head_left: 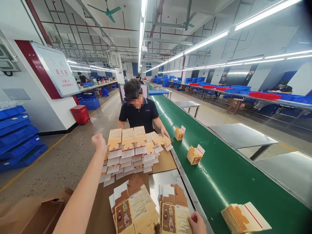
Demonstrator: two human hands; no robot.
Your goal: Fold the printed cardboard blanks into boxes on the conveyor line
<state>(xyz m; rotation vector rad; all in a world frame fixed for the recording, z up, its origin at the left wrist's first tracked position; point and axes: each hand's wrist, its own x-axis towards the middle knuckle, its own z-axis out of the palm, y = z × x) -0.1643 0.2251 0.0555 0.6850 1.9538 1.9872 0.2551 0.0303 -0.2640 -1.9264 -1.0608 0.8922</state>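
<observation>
the left hand [98, 143] is making a closed fist, showing nothing held, beside many stacked, formed cartons [128, 140]; the right hand [198, 223] is touching flat carton blanks [172, 218] with bent fingers, its grip unclear. both blank piles left of it are lying unfolded.

A factory packing hall with a green conveyor belt [214, 169].

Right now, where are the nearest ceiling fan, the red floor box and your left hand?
Nearest ceiling fan [107, 12], head view: its hub.
Red floor box [80, 115], head view: its front.
Left hand [98, 142], head view: the fist's middle.
</observation>
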